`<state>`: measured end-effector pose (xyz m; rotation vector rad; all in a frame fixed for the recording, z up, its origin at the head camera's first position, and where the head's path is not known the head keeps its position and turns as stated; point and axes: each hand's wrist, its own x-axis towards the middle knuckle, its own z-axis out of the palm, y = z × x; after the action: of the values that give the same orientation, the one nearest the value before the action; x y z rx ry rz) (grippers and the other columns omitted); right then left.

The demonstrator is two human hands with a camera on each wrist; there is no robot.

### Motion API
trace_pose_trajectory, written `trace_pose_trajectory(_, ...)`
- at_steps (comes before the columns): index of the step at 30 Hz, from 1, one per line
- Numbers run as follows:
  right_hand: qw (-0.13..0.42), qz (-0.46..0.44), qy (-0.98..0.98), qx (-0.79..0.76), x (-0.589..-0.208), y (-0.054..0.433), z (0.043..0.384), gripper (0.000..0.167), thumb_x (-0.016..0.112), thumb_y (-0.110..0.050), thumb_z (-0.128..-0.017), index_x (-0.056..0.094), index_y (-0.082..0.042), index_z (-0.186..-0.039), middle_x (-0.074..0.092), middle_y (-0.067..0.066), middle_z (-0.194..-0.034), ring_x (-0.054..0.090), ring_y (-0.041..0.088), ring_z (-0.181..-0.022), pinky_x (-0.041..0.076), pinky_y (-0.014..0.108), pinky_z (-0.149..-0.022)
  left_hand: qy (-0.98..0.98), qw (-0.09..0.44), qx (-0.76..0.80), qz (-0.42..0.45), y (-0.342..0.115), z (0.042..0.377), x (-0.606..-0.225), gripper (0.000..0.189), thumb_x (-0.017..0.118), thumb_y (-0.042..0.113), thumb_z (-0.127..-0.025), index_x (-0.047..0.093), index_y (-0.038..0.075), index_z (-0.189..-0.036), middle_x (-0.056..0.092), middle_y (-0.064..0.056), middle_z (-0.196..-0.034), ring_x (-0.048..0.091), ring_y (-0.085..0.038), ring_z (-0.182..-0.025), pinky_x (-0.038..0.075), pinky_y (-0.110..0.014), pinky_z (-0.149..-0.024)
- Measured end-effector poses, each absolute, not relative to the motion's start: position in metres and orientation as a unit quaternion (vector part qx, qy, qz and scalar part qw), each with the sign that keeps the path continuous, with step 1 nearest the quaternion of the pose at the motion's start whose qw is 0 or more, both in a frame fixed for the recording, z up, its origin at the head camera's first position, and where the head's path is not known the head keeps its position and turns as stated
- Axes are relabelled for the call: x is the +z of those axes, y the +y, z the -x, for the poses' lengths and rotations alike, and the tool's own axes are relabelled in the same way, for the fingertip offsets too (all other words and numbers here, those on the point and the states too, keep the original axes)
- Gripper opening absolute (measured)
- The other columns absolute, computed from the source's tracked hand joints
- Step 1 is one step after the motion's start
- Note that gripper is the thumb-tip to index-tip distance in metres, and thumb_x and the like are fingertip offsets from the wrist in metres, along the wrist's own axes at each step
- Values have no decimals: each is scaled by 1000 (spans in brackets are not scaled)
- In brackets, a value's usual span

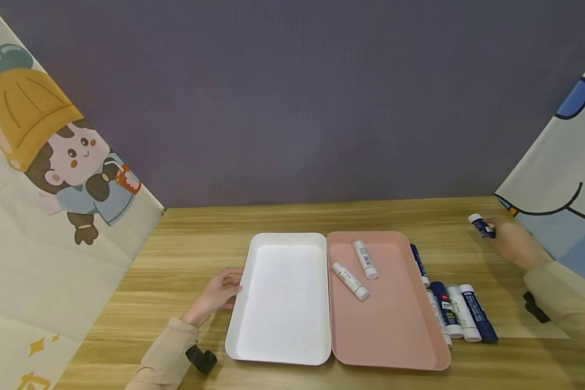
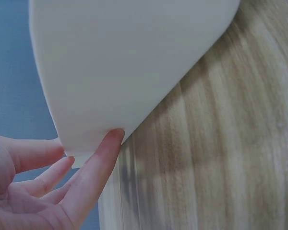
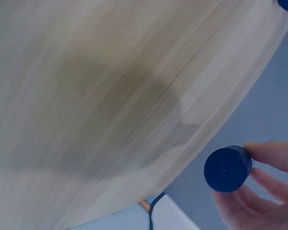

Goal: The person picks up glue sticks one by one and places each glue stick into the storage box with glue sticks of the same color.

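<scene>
The right hand (image 1: 514, 244) grips a navy glue stick (image 1: 482, 226) toward 2 o'clock of the pink tray (image 1: 385, 330); the left hand (image 1: 218, 295), fingers extended, touches the white tray (image 1: 287, 303) at 9 o'clock.

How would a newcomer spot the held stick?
On the wooden table, find the pink tray. Beyond its right edge, near the table's far right corner, is the right hand. It holds a dark-blue stick with a white end, the only one in a hand; the other sticks lie in or beside that tray.
</scene>
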<state>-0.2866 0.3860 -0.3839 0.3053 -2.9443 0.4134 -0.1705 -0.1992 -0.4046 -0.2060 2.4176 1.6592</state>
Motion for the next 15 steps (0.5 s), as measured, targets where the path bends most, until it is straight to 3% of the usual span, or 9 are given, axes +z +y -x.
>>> trace_pose_trajectory(6, 104, -143, -975, 137, -379, 375, 305, 42, 60, 1, -75, 44, 23, -107, 53, 38, -84, 51, 23, -52, 39, 33, -41, 817, 95, 564, 74, -192, 178, -404, 38, 49, -3, -86, 43, -2, -124, 53, -21, -103, 58, -20, -76, 54, -36, -60)
trace_pose_trajectory(15, 49, -163, -972, 162, -365, 356, 331, 44, 56, 0, -79, 39, 22, -114, 49, 43, -95, 50, 18, -49, 37, 29, -40, 818, 83, 562, 86, -181, 188, -403, 38, 49, -3, -86, 43, -3, -123, 53, -21, -103, 58, -20, -75, 54, -36, -59)
